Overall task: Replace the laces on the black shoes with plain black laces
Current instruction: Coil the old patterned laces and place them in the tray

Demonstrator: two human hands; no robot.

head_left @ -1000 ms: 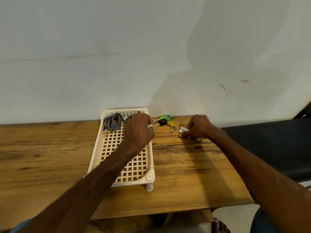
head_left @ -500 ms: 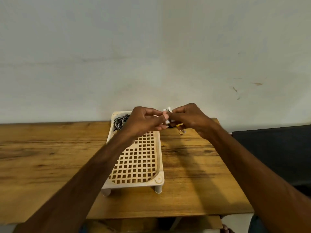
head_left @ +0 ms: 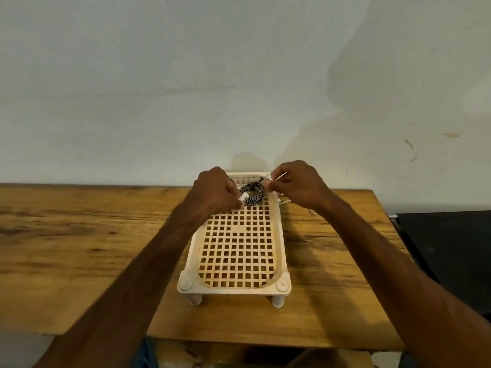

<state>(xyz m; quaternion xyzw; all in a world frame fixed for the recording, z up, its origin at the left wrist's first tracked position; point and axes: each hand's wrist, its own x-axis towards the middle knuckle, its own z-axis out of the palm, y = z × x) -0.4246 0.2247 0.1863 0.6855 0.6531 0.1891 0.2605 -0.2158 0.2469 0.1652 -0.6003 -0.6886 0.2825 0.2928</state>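
Laces (head_left: 252, 195) lie coiled at the tray's (head_left: 281, 243) far end; left hand (head_left: 215, 191) and right hand (head_left: 297, 184) each pinch small white pieces above them

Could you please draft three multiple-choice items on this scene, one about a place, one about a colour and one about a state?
1. Where in the cream lattice tray does the coiled lace lie?
A. at the near end
B. at the far end, by the wall
C. beside the tray, on the table

2. What colour is the coiled lace?
A. black and white patterned
B. plain red
C. plain green

3. What are the hands doing?
A. resting flat on the wooden table
B. gripping the tray's legs
C. raised over the tray's far end, each pinching something small and white

Answers: 1 B, as the coil sits against the tray's far wall. 2 A, as its weave shows black and white flecks. 3 C, as the left hand and right hand are above the tray with white pieces at their fingertips; what these are cannot be told.
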